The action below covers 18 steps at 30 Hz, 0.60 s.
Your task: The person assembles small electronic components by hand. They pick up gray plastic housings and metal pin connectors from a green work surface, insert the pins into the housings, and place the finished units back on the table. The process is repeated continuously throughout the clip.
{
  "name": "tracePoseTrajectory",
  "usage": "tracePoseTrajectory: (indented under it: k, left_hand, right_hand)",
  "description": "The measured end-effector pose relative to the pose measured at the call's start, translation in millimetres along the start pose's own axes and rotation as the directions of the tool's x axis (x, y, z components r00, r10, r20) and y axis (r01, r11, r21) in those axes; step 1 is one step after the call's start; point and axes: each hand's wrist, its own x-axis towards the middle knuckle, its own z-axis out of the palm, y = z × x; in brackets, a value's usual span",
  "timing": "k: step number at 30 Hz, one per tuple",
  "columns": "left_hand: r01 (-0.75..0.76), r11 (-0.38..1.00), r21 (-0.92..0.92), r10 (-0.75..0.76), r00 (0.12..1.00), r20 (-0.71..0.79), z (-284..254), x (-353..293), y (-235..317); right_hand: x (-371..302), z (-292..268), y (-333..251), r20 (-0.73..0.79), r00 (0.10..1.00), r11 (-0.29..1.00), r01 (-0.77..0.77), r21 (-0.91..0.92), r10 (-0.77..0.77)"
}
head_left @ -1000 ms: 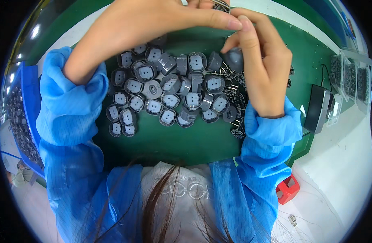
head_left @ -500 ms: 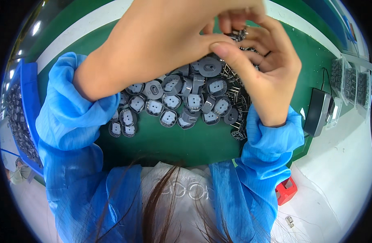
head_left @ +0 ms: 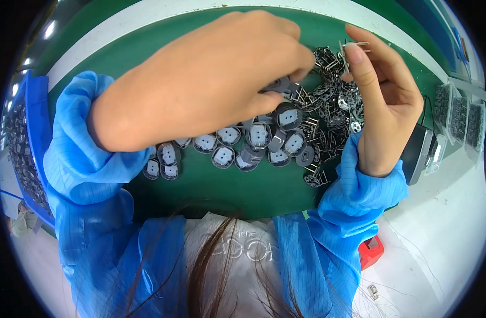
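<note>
My left hand (head_left: 243,63) reaches across a pile of round grey plastic housings (head_left: 223,157). Its thumb and bent forefinger are apart, with a grey housing (head_left: 276,85) showing between them; its other fingertips are hidden. Many of the housings show pale inner faces with two dark holes. Off to the right, my right hand (head_left: 386,95) pinches a small metal pin piece (head_left: 345,55) between thumb and forefinger, thin prongs sticking out past the fingertips. Left of this hand lies a heap of black parts with metal pins (head_left: 327,95).
A blue bin (head_left: 39,114) of small dark parts stands at the far left. On the right are a black boxy device (head_left: 416,151) and clear trays (head_left: 457,111) of small parts. A red holder (head_left: 371,252) sits low on the right. The green table (head_left: 216,191) lies beneath.
My hands, together over the far side before, have separated. The left has come down over the grey housings; the right has shifted right, and the pin piece now shows in its pinch.
</note>
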Motion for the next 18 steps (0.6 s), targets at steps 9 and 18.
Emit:
tracePoseTrajectory:
  k: [9,18]
  left_hand:
    - [0.152,0.911,-0.383,-0.119,0.987,0.108,-34,22,7]
    - [0.378,0.364,-0.851,-0.189,0.925,0.33,-54,35,7]
  right_hand:
    - [-3,-2,2,-0.01,0.999,0.999,0.042,0.003,-0.042]
    - [-4,-5,4,0.032,0.977,0.977,0.212,-0.026,-0.211]
